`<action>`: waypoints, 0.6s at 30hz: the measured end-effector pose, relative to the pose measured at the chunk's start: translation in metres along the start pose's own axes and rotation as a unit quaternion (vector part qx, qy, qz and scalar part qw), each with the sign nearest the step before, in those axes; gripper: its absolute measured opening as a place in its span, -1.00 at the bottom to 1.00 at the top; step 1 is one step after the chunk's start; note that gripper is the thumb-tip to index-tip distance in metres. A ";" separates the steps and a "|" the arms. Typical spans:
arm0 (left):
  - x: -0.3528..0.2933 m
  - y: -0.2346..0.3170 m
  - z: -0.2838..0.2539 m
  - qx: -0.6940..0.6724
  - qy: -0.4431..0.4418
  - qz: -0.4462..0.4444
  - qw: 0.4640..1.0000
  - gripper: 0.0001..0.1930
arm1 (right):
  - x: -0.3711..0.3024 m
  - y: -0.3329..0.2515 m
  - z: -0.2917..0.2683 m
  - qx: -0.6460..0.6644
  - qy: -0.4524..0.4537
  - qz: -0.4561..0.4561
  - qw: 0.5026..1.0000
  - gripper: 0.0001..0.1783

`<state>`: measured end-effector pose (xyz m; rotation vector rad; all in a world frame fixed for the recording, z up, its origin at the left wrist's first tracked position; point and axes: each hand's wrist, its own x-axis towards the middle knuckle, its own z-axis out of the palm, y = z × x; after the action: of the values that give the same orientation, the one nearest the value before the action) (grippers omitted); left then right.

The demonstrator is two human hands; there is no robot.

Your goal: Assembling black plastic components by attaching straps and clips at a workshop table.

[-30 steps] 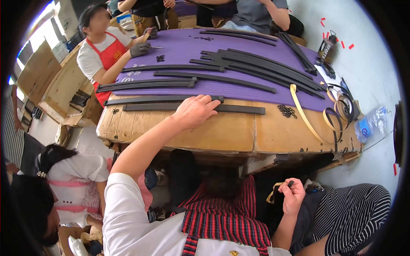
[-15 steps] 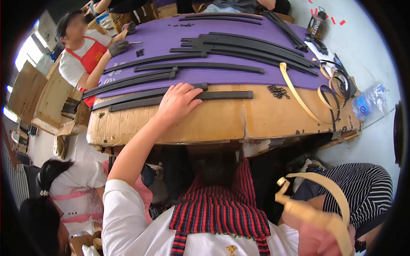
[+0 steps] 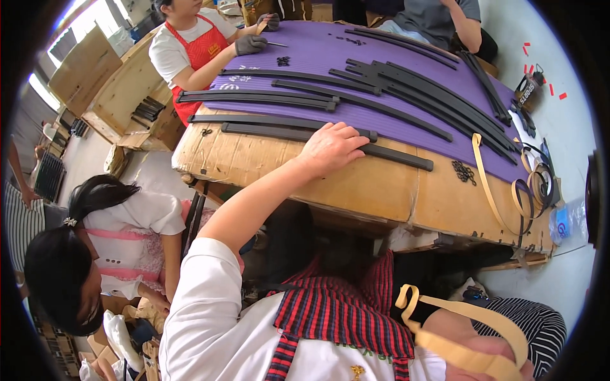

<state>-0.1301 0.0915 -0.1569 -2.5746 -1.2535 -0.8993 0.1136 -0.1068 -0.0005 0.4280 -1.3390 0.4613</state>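
Observation:
My left hand (image 3: 333, 147) rests on two long black flat bars at the near edge of the table, its fingers bent over the front bar (image 3: 400, 157) and its thumb toward the right. The second bar (image 3: 254, 120) lies just behind, its capped end by my fingers. At the lower right, my right hand (image 3: 503, 347) is partly hidden and smeared by motion, closed on a tan strap (image 3: 467, 309). That strap loops above the hand, and one end curls to the left. Several more black bars (image 3: 406, 117) lie farther back on the purple mat (image 3: 305, 60).
Small black parts (image 3: 464, 173) lie on the cardboard tabletop (image 3: 356, 184). Coiled tan and black straps (image 3: 537, 184) and a plastic bottle (image 3: 567, 222) are at the right. A co-worker in a red apron (image 3: 194, 47) works across the table; other people sit at left and right.
The view has swung left, so the table appears farther right. My left hand stays on the same bars. My right hand and the tan strap have shifted, with the strap now sharper.

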 end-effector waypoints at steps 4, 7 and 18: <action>0.005 0.003 0.001 -0.016 0.026 0.022 0.999 -0.74 | 0.010 -0.010 -0.059 -0.023 0.023 -0.030 0.999 -0.72; 0.000 -0.002 -0.002 0.004 0.024 0.014 1.000 -0.74 | -0.019 -0.011 0.022 0.015 0.095 0.060 0.994 -0.89; -0.008 -0.010 0.015 -0.016 0.050 0.002 0.999 -0.73 | -0.046 -0.018 -0.014 -0.411 -0.119 0.052 0.902 -0.75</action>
<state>-0.1349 0.0983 -0.1744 -2.5205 -1.2157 -1.0411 0.1274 -0.1175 -0.0488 -0.3035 -1.6609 -0.1039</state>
